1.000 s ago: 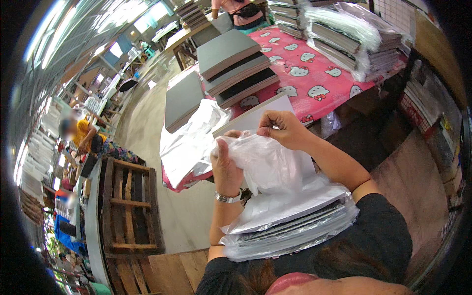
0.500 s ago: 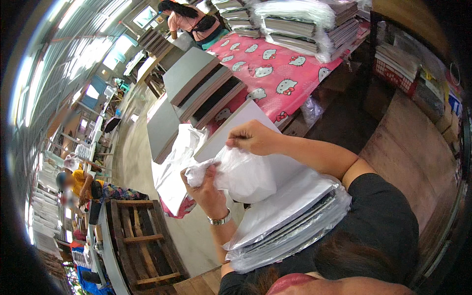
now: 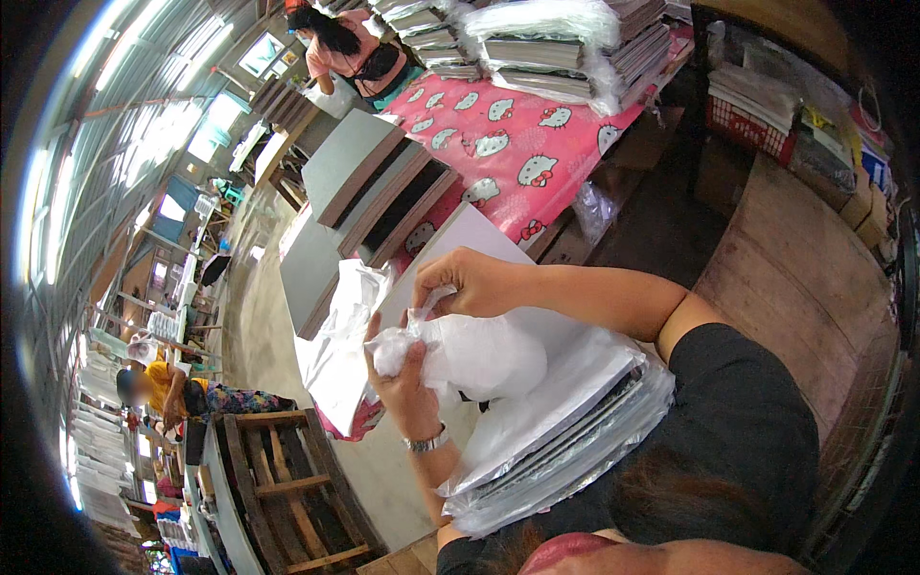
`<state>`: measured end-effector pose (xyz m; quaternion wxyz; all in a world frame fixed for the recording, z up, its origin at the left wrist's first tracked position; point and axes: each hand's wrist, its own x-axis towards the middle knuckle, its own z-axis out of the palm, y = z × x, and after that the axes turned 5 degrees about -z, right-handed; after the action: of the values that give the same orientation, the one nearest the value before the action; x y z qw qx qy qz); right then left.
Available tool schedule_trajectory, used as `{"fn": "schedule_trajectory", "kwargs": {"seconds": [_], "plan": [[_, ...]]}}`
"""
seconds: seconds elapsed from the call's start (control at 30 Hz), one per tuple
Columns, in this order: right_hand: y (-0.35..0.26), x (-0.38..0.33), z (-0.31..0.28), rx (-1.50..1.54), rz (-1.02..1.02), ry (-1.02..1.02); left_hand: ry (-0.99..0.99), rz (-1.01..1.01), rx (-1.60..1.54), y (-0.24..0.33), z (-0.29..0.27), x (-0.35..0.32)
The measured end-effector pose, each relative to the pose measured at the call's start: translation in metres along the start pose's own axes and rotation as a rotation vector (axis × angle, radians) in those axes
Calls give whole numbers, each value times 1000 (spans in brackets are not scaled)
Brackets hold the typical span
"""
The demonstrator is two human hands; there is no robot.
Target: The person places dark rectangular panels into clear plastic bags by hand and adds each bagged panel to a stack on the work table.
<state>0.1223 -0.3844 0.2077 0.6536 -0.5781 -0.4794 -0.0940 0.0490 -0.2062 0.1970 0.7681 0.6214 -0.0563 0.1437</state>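
Observation:
Thin white translucent plastic, seemingly a bag [image 3: 494, 355], hangs bunched between my hands. My left hand [image 3: 407, 388], with a metal-banded watch on its wrist, is wrapped round a crumpled wad of it. My right hand [image 3: 465, 286] pinches the plastic just above that wad. Beneath them, close to my body, a stack of flat plastic-sleeved sheets [image 3: 565, 431] lies with a white sheet on top. Beyond my hands a large white board [image 3: 470, 238] lies tilted, with loose white plastic [image 3: 350, 311] at its left.
Stacks of thick grey boards [image 3: 350, 158] stand ahead on a table with a pink patterned cover [image 3: 479, 120]. Plastic-wrapped bundles [image 3: 541, 53] are piled at its far end. A wooden pallet [image 3: 292, 489] is at lower left, a red crate [image 3: 747, 129] at right. Two people are in the background.
My right hand has moved slightly left and down, close to my left hand. The plastic wad in my left hand looks rounder and tighter. The view has shifted a little.

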Motion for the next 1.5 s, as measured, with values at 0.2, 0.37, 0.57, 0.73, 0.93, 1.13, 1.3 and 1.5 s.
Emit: {"fn": "schedule_trajectory", "kwargs": {"seconds": [0.2,0.37,0.57,0.73,0.93,1.13,1.3,1.5], "plan": [[-14,8,-3,-268,399,-27,182,55,-98,-10,-3,2],[15,22,12,39,-28,235,131,-99,-155,-9,12,0],[3,-19,28,258,427,-185,-25,-166,-286,-5,-39,-17],[-5,-7,10,-119,341,-170,79,-330,-91,-14,-44,-45],[-8,-11,23,-70,239,-48,27,-304,-146,12,-40,-32],[-2,-22,43,525,612,-310,54,-198,-75,-8,-78,-47],[8,-46,-10,627,249,-463,-353,-531,118,4,-111,-63],[2,-55,-13,415,712,-828,-315,-380,-144,0,-143,-68]]}}
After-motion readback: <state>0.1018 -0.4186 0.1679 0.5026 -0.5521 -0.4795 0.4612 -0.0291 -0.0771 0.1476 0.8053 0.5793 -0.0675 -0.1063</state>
